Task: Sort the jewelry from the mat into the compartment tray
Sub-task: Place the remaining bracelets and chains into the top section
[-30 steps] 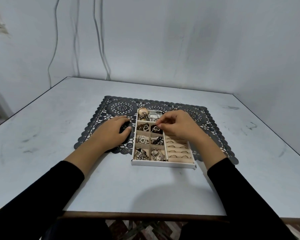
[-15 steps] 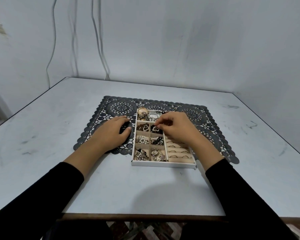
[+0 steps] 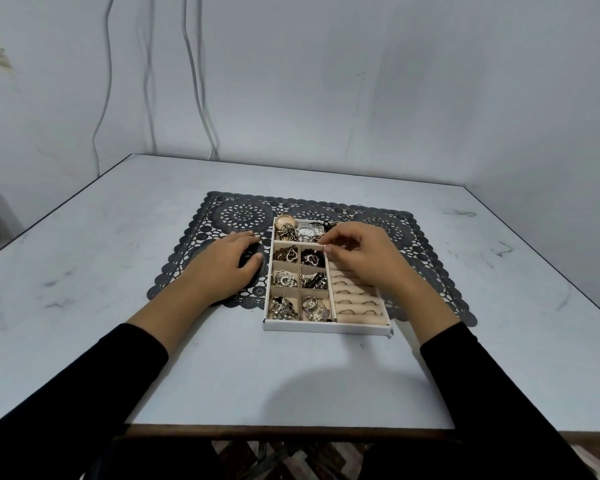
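A white compartment tray [image 3: 326, 326] lies on a dark lace mat [image 3: 236, 216]. Its small left compartments hold tangled jewelry [image 3: 284, 279], the far one holds a watch [image 3: 306, 231], and ring rolls [image 3: 357, 308] fill the right side. My right hand [image 3: 361, 258] hovers over the tray's upper right, thumb and forefinger pinched close above the divider; whether something small sits between them cannot be told. My left hand [image 3: 227, 266] rests palm down on the mat beside the tray's left wall, fingers curled, nothing visible in it.
The pale table [image 3: 118, 306] has its front edge near me and walls behind and to the right. Cables [image 3: 194, 98] hang down the back wall. My black sleeves [image 3: 499, 393] reach in from the bottom corners.
My right hand has shifted slightly toward the far end of the tray, fingertips now over the divider below the watch compartment. My left hand has stayed put.
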